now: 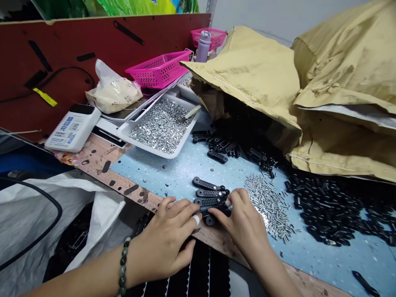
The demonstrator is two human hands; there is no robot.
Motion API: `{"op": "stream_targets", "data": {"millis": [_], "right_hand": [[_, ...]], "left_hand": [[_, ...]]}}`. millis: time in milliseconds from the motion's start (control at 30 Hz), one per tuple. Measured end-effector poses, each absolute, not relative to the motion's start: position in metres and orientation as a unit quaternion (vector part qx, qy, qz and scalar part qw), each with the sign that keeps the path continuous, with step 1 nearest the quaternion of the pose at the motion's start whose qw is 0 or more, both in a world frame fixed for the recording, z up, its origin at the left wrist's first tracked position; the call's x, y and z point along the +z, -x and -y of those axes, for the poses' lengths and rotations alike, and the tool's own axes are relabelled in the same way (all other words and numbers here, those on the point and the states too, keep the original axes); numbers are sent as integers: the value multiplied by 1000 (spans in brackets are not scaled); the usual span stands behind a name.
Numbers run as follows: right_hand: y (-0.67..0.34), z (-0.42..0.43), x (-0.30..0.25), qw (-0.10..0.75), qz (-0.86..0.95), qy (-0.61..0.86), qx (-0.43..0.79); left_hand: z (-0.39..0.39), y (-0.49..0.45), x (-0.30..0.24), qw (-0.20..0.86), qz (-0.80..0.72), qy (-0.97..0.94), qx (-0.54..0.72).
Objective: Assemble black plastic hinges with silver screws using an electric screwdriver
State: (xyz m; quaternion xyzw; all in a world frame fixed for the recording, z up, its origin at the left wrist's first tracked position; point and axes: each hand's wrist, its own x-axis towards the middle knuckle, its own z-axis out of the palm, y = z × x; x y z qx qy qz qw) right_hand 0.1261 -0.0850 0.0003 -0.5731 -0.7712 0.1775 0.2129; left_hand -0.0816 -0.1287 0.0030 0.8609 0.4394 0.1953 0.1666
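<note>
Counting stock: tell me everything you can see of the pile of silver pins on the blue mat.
The pile of silver pins is a loose, elongated scatter of short, shiny metal cylinders lying at all angles on the speckled light-blue mat, with a few strays at its edges. It lies beside the right hand, with black parts near its far end.

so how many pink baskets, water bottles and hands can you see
pink plastic baskets: 2 (near basket, far basket)
lilac water bottle: 1
hands: 2 (left hand, right hand)
total: 5
</note>
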Motion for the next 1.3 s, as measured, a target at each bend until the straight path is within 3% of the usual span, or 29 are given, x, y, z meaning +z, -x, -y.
{"op": "stream_targets", "data": {"millis": [100,200,300,367,500,667,1033,1167,1300], "right_hand": [[-117,92,17,285,809,433,278],[-107,95,26,295,802,341,392],[-109,88,21,336,702,414,472],[-115,79,12,345,614,477,526],[-120,64,-7,281,570,540,552],[-115,59,-11,240,625,554,495],[-114,61,0,136,740,609,249],[-121,75,1,183,831,519,86],[-137,102,8,242,842,483,2]], "left_hand": [[120,79,18,219,-429,-856,188],[114,77,24,283,-437,-832,194],[112,80,22,311,-497,-780,217],[112,84,17,275,-513,-780,231],[114,86,4,159,-457,-846,224],[115,84,-3,102,-433,-868,219],[114,80,-1,129,-434,-869,200],[111,79,-5,116,-431,-873,194],[109,81,-4,100,-426,-878,194]]}}
